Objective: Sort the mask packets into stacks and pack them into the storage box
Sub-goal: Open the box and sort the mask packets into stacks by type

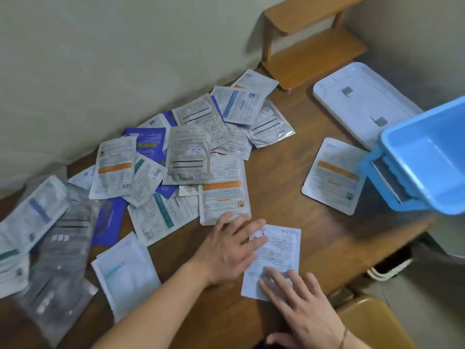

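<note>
L hand [227, 250] flat, fingers spread on white packet [273, 260] | R hand [302, 306] flat on its near end, nothing pinched | long axis runs away from body | box [425, 159] far R, prob. R hand nearer

Storage box [425, 157] cropped at right edge, packet print unreadable (blurred)

Wooden table [289, 177] carries scattered mask packets [176, 159], white lid [362, 102], blue storage box [427, 157]

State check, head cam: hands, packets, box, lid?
left hand: flat, fingers spread on white packet
right hand: flat on the same packet's near end
packet pile: loose, unsorted
orange-striped packet: apart, lying flat
blue storage box: open, looks empty
white lid: off, on table
</note>
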`<state>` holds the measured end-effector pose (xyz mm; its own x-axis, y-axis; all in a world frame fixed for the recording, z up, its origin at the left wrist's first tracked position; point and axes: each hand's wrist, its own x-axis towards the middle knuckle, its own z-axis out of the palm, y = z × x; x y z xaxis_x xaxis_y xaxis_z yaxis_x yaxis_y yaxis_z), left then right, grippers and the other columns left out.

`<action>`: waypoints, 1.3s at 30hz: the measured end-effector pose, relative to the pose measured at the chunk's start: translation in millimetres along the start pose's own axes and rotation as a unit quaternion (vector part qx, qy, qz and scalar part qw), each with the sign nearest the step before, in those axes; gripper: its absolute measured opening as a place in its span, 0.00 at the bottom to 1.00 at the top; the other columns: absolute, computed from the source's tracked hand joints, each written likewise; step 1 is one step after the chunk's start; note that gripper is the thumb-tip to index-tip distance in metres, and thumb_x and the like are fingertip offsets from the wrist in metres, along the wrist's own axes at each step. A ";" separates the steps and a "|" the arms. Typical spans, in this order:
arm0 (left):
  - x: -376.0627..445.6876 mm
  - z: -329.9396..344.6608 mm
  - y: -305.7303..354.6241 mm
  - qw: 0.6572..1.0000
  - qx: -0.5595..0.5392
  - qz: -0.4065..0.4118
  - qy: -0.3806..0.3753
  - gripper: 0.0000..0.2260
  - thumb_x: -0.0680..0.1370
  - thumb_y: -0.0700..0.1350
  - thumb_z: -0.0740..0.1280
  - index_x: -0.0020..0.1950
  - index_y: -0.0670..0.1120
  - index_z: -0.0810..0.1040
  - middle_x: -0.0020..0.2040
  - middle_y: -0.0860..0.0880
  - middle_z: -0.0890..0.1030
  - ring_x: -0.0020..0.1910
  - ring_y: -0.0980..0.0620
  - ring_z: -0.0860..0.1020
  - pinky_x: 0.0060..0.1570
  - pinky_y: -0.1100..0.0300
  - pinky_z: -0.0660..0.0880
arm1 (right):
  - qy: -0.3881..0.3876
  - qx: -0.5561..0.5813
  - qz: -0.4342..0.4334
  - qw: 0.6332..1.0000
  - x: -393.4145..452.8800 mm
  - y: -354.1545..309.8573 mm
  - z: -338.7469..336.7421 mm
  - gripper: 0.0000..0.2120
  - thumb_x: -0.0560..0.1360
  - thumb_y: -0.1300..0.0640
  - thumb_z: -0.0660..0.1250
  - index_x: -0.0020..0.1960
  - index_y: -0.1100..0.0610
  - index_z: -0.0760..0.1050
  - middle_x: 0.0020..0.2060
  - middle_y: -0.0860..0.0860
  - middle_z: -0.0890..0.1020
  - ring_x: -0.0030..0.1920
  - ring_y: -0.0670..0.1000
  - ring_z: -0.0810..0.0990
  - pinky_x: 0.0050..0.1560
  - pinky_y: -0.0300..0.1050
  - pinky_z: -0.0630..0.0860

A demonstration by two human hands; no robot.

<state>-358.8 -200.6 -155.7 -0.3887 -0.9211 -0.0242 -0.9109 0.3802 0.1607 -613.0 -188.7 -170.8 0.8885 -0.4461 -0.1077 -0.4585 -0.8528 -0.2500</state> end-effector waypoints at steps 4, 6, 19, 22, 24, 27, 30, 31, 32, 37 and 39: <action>-87.3 11.6 17.8 0.962 -0.088 -0.239 0.099 0.16 0.77 0.53 0.63 0.64 0.53 0.77 0.67 0.52 0.73 0.63 0.47 0.70 0.62 0.47 0.68 | 0.040 0.012 0.039 0.998 31.0 -59.9 3.1 0.34 0.70 0.35 0.62 0.66 0.57 0.75 0.67 0.58 0.75 0.54 0.57 0.72 0.47 0.52 0.76; -126.2 12.5 29.1 0.958 -0.085 -0.249 0.112 0.16 0.76 0.53 0.64 0.62 0.52 0.77 0.65 0.52 0.73 0.60 0.47 0.72 0.59 0.49 0.68 | 0.033 0.026 0.053 0.998 58.0 -83.1 0.1 0.28 0.64 0.46 0.65 0.61 0.56 0.79 0.63 0.57 0.78 0.49 0.56 0.75 0.41 0.48 0.79; -146.1 14.6 40.0 0.911 0.006 -0.410 -0.038 0.23 0.77 0.64 0.53 0.69 0.61 0.70 0.75 0.48 0.67 0.70 0.40 0.64 0.61 0.38 0.60 | 0.036 -0.080 -0.002 0.996 66.0 -32.0 -24.2 0.23 0.73 0.45 0.62 0.64 0.55 0.74 0.56 0.58 0.76 0.50 0.64 0.76 0.51 0.60 0.74; -134.4 16.6 44.4 0.900 -0.003 -0.435 -0.023 0.26 0.74 0.64 0.59 0.71 0.57 0.70 0.73 0.46 0.69 0.67 0.40 0.68 0.56 0.38 0.71 | 0.029 -0.006 0.067 0.997 63.9 -47.4 -18.9 0.19 0.69 0.45 0.68 0.57 0.52 0.76 0.54 0.54 0.76 0.49 0.60 0.76 0.47 0.54 0.78; -126.8 16.9 49.1 0.892 -0.032 -0.450 -0.021 0.30 0.70 0.63 0.68 0.70 0.56 0.72 0.71 0.46 0.71 0.65 0.40 0.70 0.54 0.38 0.74 | 0.048 0.106 0.213 0.970 83.5 -54.1 -22.3 0.22 0.68 0.48 0.74 0.58 0.53 0.76 0.56 0.53 0.74 0.54 0.58 0.74 0.54 0.53 0.76; -120.4 17.8 56.1 0.886 -0.052 -0.459 -0.017 0.31 0.68 0.62 0.71 0.68 0.54 0.73 0.66 0.48 0.74 0.61 0.42 0.71 0.50 0.41 0.77 | 0.011 0.240 0.352 0.904 109.9 -59.8 -32.5 0.25 0.68 0.51 0.75 0.62 0.53 0.73 0.58 0.51 0.73 0.58 0.54 0.73 0.61 0.49 0.72; -118.9 17.4 53.8 0.882 -0.068 -0.466 0.006 0.32 0.66 0.62 0.73 0.67 0.53 0.74 0.63 0.49 0.74 0.58 0.43 0.72 0.48 0.42 0.78 | -0.026 0.277 0.378 0.883 123.6 -59.1 -45.3 0.11 0.70 0.53 0.73 0.50 0.51 0.77 0.45 0.46 0.81 0.45 0.48 0.80 0.45 0.45 0.78; -119.7 15.4 53.0 0.880 -0.081 -0.469 0.018 0.33 0.65 0.62 0.73 0.67 0.52 0.73 0.63 0.49 0.73 0.58 0.43 0.72 0.49 0.43 0.78 | -0.045 0.285 0.375 0.881 125.8 -59.2 -52.1 0.05 0.71 0.53 0.72 0.45 0.51 0.78 0.39 0.44 0.82 0.39 0.46 0.81 0.38 0.44 0.78; -121.3 11.8 53.6 0.880 -0.103 -0.463 0.028 0.33 0.67 0.61 0.73 0.69 0.52 0.72 0.64 0.49 0.72 0.58 0.44 0.72 0.51 0.43 0.78 | -0.059 0.299 0.369 0.878 126.9 -57.7 -56.6 0.03 0.71 0.54 0.71 0.41 0.52 0.79 0.35 0.45 0.83 0.35 0.46 0.81 0.35 0.45 0.79; -125.9 -21.9 68.0 0.805 -0.377 -0.431 0.155 0.33 0.75 0.71 0.48 0.77 0.57 0.59 0.77 0.59 0.58 0.74 0.64 0.56 0.74 0.59 0.60 | -0.030 0.531 0.345 0.773 132.3 -77.6 -95.1 0.04 0.74 0.60 0.71 0.47 0.60 0.80 0.39 0.54 0.86 0.38 0.55 0.86 0.42 0.58 0.83; -124.0 -43.9 69.3 0.704 -0.515 -0.431 0.233 0.34 0.73 0.74 0.53 0.76 0.61 0.59 0.76 0.63 0.60 0.72 0.69 0.58 0.73 0.62 0.61 | -0.003 0.539 0.304 0.786 139.4 -102.5 -103.4 0.03 0.75 0.58 0.70 0.47 0.57 0.81 0.38 0.50 0.86 0.39 0.49 0.85 0.40 0.50 0.83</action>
<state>-367.6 -63.7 -98.3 0.5529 -0.7906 -0.2630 -0.1042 -0.3788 0.9196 -444.2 -191.6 -60.7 0.5130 -0.6776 -0.5269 -0.5188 0.2442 -0.8193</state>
